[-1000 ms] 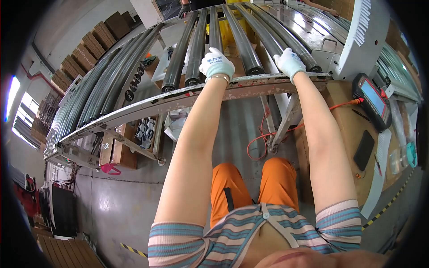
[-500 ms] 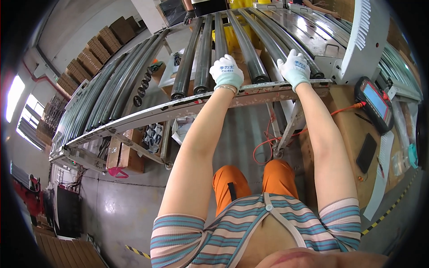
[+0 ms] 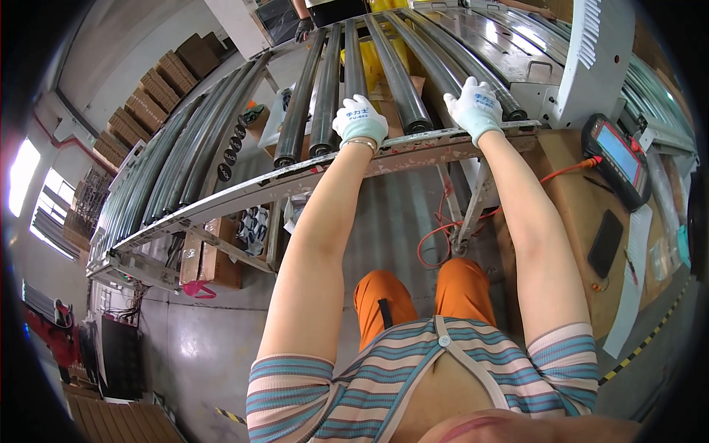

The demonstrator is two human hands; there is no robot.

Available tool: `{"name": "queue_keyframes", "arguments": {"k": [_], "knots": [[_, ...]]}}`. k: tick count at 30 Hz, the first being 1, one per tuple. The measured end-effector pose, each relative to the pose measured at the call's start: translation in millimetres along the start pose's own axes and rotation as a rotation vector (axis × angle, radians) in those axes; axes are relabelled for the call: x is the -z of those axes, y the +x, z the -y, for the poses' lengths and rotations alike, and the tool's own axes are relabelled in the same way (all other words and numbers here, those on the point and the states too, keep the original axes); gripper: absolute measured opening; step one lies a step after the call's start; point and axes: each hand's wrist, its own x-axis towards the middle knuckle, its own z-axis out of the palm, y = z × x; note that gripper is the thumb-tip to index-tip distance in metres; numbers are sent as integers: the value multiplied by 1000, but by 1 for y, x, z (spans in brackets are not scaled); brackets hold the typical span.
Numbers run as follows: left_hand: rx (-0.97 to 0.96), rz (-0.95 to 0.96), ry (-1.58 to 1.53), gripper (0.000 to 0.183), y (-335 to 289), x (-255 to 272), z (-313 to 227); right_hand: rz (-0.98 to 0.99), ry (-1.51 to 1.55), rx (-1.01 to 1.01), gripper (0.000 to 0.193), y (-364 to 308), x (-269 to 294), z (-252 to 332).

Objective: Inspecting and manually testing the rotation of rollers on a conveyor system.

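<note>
Both hands wear white gloves with pale green cuffs and reach forward to a row of dark metal tubes. My left hand (image 3: pixel 360 120), fingers curled, closes over the near end of one metal tube (image 3: pixel 354 63). My right hand (image 3: pixel 475 109) is on the near end of another tube (image 3: pixel 436 60), thumb on its left side and fingers bent over the top. Between my hands lies a third tube (image 3: pixel 399 81), untouched. The undersides of both grips are hidden. A worn white frame rail (image 3: pixel 310 172) runs below the tube ends.
More tubes (image 3: pixel 199 140) lie along the rack at left. A handheld controller (image 3: pixel 617 159) with an orange cable and a black phone (image 3: pixel 605 244) rest on cardboard at right. A person's dark-gloved hand (image 3: pixel 303 29) is at the far end. Cardboard boxes (image 3: pixel 210 258) sit beneath the rack.
The whole view has shifted slightly, so the rack sits a little further left. My left hand has moved a touch left; both hands stay at the tube ends.
</note>
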Motion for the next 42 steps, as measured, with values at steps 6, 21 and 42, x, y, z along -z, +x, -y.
{"name": "queue_keyframes", "arguments": {"k": [6, 21, 42], "knots": [[-25, -11, 31, 69, 1, -1, -1, 15, -163, 326, 72, -3, 4, 4], [-50, -22, 25, 62, 0, -4, 1, 246, 63, 443, 90, 2, -24, 35], [32, 24, 9, 72, 3, -1, -1, 334, 56, 454, 82, -12, -6, 41]]}}
